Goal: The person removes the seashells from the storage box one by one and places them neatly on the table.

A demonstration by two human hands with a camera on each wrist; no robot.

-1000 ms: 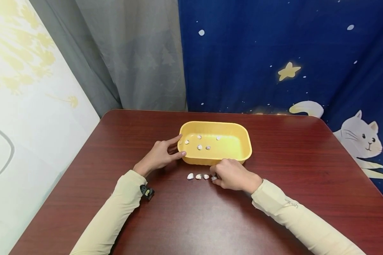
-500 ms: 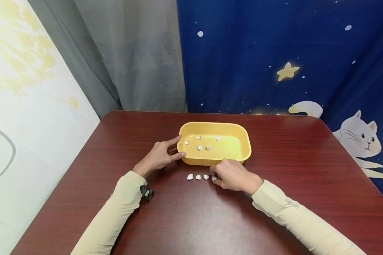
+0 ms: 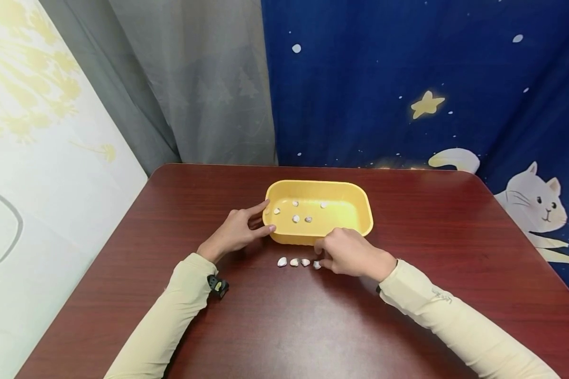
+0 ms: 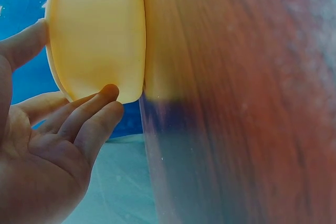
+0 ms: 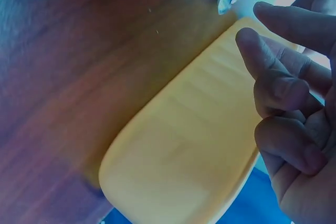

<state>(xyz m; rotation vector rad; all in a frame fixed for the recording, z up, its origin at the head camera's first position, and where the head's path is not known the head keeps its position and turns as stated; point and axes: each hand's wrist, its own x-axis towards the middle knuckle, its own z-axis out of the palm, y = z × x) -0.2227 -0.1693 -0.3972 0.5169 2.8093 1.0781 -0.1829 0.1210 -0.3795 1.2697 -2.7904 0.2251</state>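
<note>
My left hand (image 3: 234,231) rests against the left end of a yellow plastic basin (image 3: 355,231), fingers and thumb spread to its rim. In the left wrist view the thumb touches one side of the basin (image 4: 100,30) and the fairly straight fingers lie along the other. Several small pale seashells (image 3: 282,261) lie in a row on the table before the basin. Just right of the row's last seashell (image 3: 316,265) is my right hand (image 3: 351,253). Its thumb and index finger are apart with nothing between them in the right wrist view; the other fingers bend inward.
Several more small seashells (image 3: 296,218) are scattered on the basin's floor, mostly toward its left half. The dark red wooden table (image 3: 284,326) reaches back to grey and blue curtains (image 3: 360,79). A white patterned panel (image 3: 38,158) stands along the left side.
My right hand has let go of the last seashell in the row and drawn slightly up and right, leaving more of it visible. The left hand and basin stay put.
</note>
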